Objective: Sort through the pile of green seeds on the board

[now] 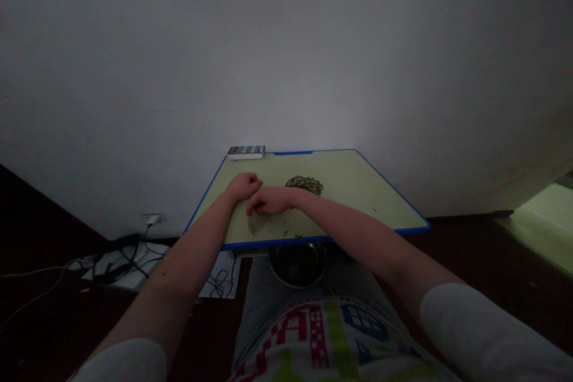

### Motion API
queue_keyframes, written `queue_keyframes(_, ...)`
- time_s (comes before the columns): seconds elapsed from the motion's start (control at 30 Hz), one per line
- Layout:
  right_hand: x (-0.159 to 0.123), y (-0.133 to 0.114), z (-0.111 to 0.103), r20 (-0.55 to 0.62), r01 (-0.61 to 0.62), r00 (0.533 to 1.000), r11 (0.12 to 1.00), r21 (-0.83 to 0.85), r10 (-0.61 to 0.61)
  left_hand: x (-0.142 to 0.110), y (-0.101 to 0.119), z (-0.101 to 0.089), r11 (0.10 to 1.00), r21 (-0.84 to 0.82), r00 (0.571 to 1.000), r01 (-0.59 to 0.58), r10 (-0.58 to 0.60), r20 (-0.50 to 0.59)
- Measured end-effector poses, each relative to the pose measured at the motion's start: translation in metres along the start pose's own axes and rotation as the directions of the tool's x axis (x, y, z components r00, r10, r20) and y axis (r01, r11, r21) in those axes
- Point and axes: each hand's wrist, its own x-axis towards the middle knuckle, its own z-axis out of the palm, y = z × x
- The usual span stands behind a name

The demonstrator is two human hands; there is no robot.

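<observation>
The left hand [244,186] was on the pale, blue-edged counter [380,203], fingers curled; whether they gripped anything could not be told. Just beside it, the right hand [269,200] bent its fingers down at a see-through item [255,222], possibly a small bag, their hold unclear. The seed pile [305,184] lay beyond the right forearm, the phone [246,149] at the far left corner, the metal bowl [298,264] below the near edge.

Dim room, plain grey wall [286,59], dark reddish-brown floor [470,274], white outlet plug [153,219] low at left
</observation>
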Motion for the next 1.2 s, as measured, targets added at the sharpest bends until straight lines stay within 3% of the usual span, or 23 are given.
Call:
queue_keyframes(0.27, -0.041, -0.010, 0.000, -0.002, -0.105, 0.994, 0.992, -0.074, 0.105, -0.001, 0.000, 0.000, 0.999, 0.036, 1.000, -0.016, 0.016, -0.012)
queue_keyframes(0.5, -0.076, -0.012, 0.010, -0.127, -0.205, 0.973, 0.972, -0.113, 0.191, -0.003, 0.002, -0.001, 0.999, 0.037, 1.000, -0.006, 0.006, -0.012)
queue_keyframes(0.73, -0.102, -0.020, 0.022, -0.206, -0.351, 0.922, 0.933, -0.084, 0.328, -0.005, 0.004, -0.003, 0.999, 0.031, 1.000, 0.010, -0.010, -0.003)
queue_keyframes(1.2, -0.131, -0.022, 0.032, -0.267, -0.437, 0.854, 0.894, 0.097, 0.447, -0.005, 0.003, -0.003, 0.999, 0.034, 1.000, 0.007, -0.007, -0.006)
